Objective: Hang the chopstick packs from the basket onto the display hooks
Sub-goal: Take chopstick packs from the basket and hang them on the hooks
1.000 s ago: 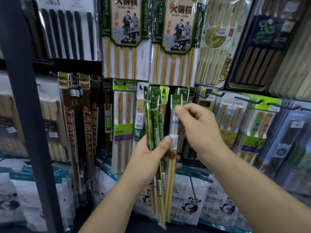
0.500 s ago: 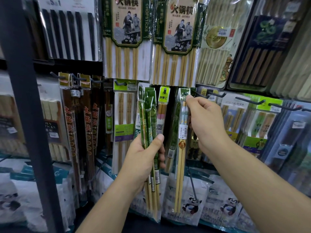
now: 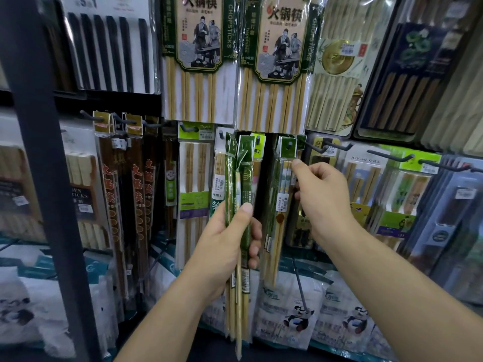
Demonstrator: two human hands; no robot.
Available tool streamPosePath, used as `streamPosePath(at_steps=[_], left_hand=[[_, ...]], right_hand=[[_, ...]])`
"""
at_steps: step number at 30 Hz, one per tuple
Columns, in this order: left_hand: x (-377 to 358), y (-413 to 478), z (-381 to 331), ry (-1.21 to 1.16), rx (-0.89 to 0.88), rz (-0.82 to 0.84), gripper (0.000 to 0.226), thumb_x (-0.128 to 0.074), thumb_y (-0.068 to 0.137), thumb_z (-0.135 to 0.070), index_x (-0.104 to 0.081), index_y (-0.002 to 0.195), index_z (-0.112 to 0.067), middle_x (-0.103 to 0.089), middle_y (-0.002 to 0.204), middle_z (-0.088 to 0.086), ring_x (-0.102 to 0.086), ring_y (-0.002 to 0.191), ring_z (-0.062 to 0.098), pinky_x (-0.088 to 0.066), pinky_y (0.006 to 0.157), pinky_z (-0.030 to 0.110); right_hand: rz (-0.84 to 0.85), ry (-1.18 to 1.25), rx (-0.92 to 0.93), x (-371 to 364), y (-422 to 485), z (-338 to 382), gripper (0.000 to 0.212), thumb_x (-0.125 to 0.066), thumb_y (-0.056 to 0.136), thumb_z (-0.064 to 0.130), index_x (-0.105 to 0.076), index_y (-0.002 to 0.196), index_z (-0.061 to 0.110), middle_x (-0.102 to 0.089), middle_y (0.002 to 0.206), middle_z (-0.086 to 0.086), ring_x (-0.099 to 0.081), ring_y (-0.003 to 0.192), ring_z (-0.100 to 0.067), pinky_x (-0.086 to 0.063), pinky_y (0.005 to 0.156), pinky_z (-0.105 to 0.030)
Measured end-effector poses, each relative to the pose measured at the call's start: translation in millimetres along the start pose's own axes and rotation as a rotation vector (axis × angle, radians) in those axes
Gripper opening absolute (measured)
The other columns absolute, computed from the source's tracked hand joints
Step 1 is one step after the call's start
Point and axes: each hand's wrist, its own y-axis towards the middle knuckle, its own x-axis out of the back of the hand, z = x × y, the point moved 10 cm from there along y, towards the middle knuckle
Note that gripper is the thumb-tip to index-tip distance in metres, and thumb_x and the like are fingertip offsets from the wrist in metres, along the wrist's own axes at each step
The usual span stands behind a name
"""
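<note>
Left grip (image 3: 230,239): closed around a bundle of packs (image 3: 241,178), thumb across the front and fingers wrapped behind.
Bundle: several green-sleeved chopstick packs with their long axis upright, header ends up and stick tips hanging below the wrist. It is held in front of the display, just left of the hook (image 3: 289,145).
Right grip (image 3: 324,199): thumb and forefinger pinch the hanging pack (image 3: 283,202) at its right edge, just under the green header card.
Hanging pack: vertical, and the hook tip shows through its header hole. I cannot tell how far back it is seated.
Hook: points out towards the person.
Deciding relation: the bundle's headers are near hook height and to its left. The right grip is the nearer one to the hook, so the next pack likely goes left to right, with its hole lined up on the hook's outward axis.
Basket: not in view.
</note>
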Motion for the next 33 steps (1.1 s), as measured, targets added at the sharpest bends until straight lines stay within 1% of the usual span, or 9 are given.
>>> streamPosePath(at_steps=[2,5,8,11,16,18,22,25,33], left_hand=[[0.2,-0.3,-1.1,-0.011,-0.017,0.001,0.025,-0.055,0.105,-0.034,-0.052,0.103,-0.009,-0.061,0.07,0.001,-0.053,0.053,0.016,-0.049,0.047,0.03],[-3.6,1.0,-2.0,0.01,-0.056,0.049,0.007,-0.062,0.1,-0.03,-0.063,0.099,-0.023,-0.065,0.078,0.001,-0.061,0.061,0.016,-0.054,0.054,0.03],[-9.6,1.1,-1.5,0.011,-0.075,0.097,0.015,-0.07,0.092,-0.031,-0.067,0.107,-0.028,-0.068,0.082,0.002,-0.065,0.068,0.016,-0.057,0.059,0.031],[-11.5,0.7,-1.4,0.003,-0.076,0.094,0.021,-0.073,0.09,-0.033,-0.066,0.11,-0.027,-0.07,0.083,0.004,-0.066,0.069,0.018,-0.058,0.059,0.032],[-8.3,1.2,3.8,-0.047,-0.046,0.059,0.012,-0.068,0.096,-0.026,-0.068,0.108,-0.028,-0.073,0.09,0.008,-0.071,0.075,0.023,-0.06,0.064,0.036],[-7.6,0.7,2.5,-0.065,-0.044,0.034,0.014,-0.066,0.097,-0.028,-0.069,0.111,-0.027,-0.077,0.097,0.008,-0.074,0.081,0.025,-0.062,0.066,0.035],[12.1,2.8,-0.5,0.035,-0.088,-0.127,0.008,-0.057,0.105,-0.022,-0.062,0.11,-0.018,-0.079,0.094,-0.01,-0.075,0.088,0.004,-0.058,0.067,0.017],[17.6,3.3,-2.3,-0.002,-0.097,-0.167,0.012,-0.055,0.106,-0.017,-0.06,0.108,-0.007,-0.076,0.088,0.002,-0.074,0.082,0.015,-0.061,0.067,0.029],[18.4,2.4,-5.2,0.034,-0.094,-0.162,0.01,-0.055,0.106,-0.02,-0.058,0.103,-0.011,-0.071,0.081,0.002,-0.065,0.069,0.016,-0.058,0.064,0.028]], right_hand=[[0.016,0.004,0.015,-0.3,-5.5,1.4,0.033,-0.063,0.097,0.036,-0.053,0.077,0.013,-0.046,0.07,-0.004,-0.048,0.066,-0.017,-0.043,0.072,-0.027],[0.16,0.033,0.086,-15.0,-18.6,14.2,0.03,-0.065,0.097,0.035,-0.062,0.08,0.01,-0.054,0.068,-0.01,-0.051,0.061,-0.012,-0.047,0.059,-0.023],[0.261,0.004,0.199,-30.4,-30.3,32.9,0.017,-0.07,0.094,0.033,-0.069,0.083,0.019,-0.06,0.067,-0.005,-0.056,0.063,-0.007,-0.048,0.058,-0.015],[0.249,-0.011,0.216,-32.7,-31.1,38.3,0.017,-0.073,0.092,0.032,-0.067,0.082,0.019,-0.058,0.066,0.004,-0.055,0.064,-0.008,-0.048,0.059,-0.016],[0.227,-0.047,0.239,-27.5,-29.1,38.0,0.025,-0.069,0.095,0.029,-0.067,0.082,0.008,-0.054,0.067,-0.012,-0.053,0.064,-0.016,-0.047,0.058,-0.027],[0.204,-0.035,0.223,-23.3,-26.7,35.8,0.024,-0.068,0.096,0.03,-0.068,0.083,0.01,-0.054,0.064,-0.005,-0.052,0.06,-0.012,-0.046,0.054,-0.022],[0.138,0.034,0.142,-13.3,-15.5,30.8,0.024,-0.061,0.101,0.03,-0.069,0.083,0.016,-0.053,0.058,0.005,-0.049,0.054,-0.007,-0.04,0.048,-0.017],[0.11,0.066,0.095,-9.8,-5.9,30.2,0.026,-0.058,0.103,0.028,-0.068,0.086,0.011,-0.049,0.059,0.001,-0.044,0.053,-0.01,-0.036,0.045,-0.017],[0.085,-0.002,0.104,-11.1,6.4,28.6,0.033,-0.057,0.103,0.029,-0.063,0.089,0.0,-0.041,0.067,-0.004,-0.041,0.062,-0.015,-0.04,0.051,-0.007]])
